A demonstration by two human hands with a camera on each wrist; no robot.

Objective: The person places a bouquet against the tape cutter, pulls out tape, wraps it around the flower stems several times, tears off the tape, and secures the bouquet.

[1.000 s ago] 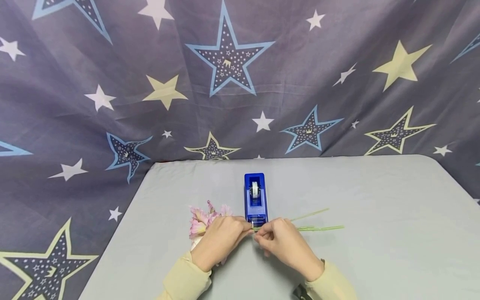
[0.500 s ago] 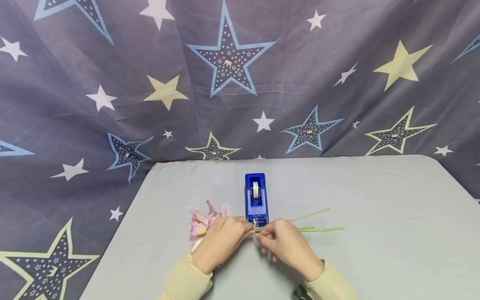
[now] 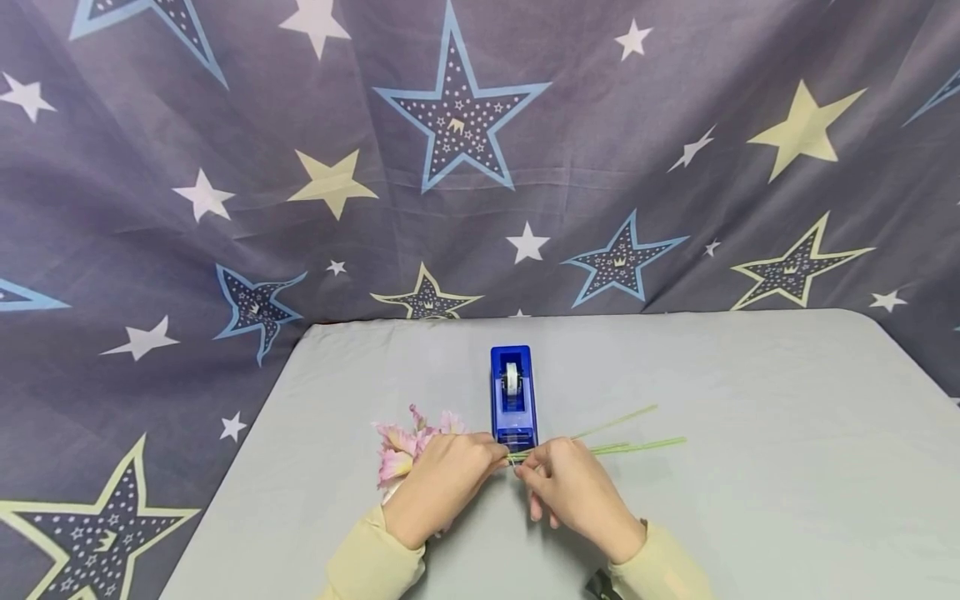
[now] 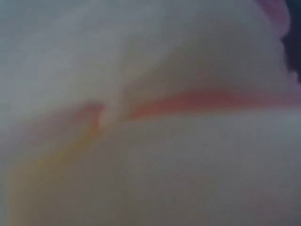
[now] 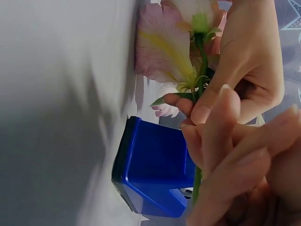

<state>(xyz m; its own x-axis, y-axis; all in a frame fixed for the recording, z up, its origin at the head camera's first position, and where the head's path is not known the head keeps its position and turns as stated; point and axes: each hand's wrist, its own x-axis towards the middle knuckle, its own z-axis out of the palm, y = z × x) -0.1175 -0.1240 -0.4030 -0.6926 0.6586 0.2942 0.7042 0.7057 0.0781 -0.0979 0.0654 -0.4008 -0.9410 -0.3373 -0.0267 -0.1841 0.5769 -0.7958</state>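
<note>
My left hand (image 3: 452, 468) grips the green stems (image 3: 637, 446) of pink artificial flowers (image 3: 397, 454), whose blooms lie partly behind that hand. Thumb and forefinger of my right hand (image 3: 576, 487) pinch close beside the left fingertips, at a small pale strip that looks like clear tape (image 3: 513, 462) across the stems. The right wrist view shows both hands' fingertips together at the green stem (image 5: 197, 176), just below the pink and yellow bloom (image 5: 164, 44). Right behind the stems stands a blue tape dispenser (image 3: 513, 417). Blurred pale petals (image 4: 188, 155) fill the left wrist view.
A grey cloth covers the table (image 3: 750, 467). Inside the dispenser sits a white tape roll (image 3: 512, 379). The stem ends spread out to the right, past my right hand. Behind the table hangs a dark curtain (image 3: 570, 100) with star prints.
The stem ends have swung slightly away from me, and the blooms have shifted a little left. The pale strip that stood up behind the stems now lies lower, at the right fingertips.
</note>
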